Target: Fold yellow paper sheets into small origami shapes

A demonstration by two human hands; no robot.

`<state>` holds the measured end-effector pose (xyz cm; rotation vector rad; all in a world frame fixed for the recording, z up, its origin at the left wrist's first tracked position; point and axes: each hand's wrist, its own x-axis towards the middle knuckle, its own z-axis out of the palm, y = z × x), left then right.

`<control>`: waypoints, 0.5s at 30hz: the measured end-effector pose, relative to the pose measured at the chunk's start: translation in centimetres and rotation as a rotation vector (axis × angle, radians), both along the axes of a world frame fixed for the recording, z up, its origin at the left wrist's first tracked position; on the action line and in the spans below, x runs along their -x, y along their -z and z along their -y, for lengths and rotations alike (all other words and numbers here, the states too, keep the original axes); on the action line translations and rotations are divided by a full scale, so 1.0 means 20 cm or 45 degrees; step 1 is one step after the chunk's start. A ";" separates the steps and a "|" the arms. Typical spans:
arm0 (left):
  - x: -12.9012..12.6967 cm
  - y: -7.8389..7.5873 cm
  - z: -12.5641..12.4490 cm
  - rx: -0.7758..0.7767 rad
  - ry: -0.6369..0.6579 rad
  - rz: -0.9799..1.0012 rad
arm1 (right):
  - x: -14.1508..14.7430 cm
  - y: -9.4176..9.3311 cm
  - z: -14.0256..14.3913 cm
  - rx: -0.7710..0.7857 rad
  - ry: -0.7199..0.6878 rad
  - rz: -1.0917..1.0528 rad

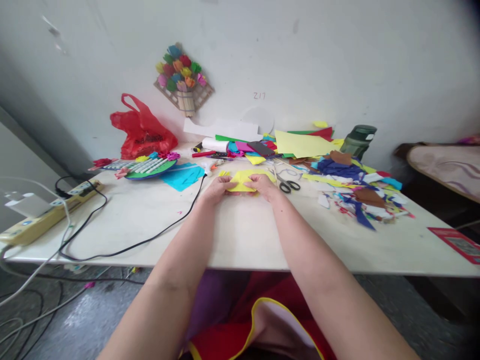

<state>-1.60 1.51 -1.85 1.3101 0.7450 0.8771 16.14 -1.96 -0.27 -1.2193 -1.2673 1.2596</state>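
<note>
Both hands hold a piece of yellow paper (pixel 242 181) a little above the white table (pixel 245 230). My left hand (pixel 218 189) pinches its left part, while my right hand (pixel 263 185) grips it on the right with thumb and fingers pressed together. Some fingertips are hidden behind the paper. Just right of my right hand lies a pair of scissors (pixel 290 186) with black handles. Left of my left hand, a hot glue gun (pixel 210 166) rests on the table, its black cord running toward the left.
Paper scraps (pixel 369 197) are heaped at the right, with a green bottle (pixel 359 141) behind. Coloured paper sheets (pixel 302 144) lie at the back. A red plastic bag (pixel 142 130), a paper craft (pixel 152 167), blue paper (pixel 183 176) and a power strip (pixel 52 212) occupy the left.
</note>
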 end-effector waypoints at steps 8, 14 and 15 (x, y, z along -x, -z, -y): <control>0.00 0.00 0.00 0.003 0.003 0.034 | 0.00 0.00 0.00 0.002 0.025 -0.082; 0.01 -0.01 0.01 0.059 -0.015 0.087 | -0.01 0.00 -0.01 0.010 0.015 -0.095; 0.00 -0.02 0.01 0.071 -0.029 0.090 | -0.01 0.00 -0.01 0.010 0.013 -0.094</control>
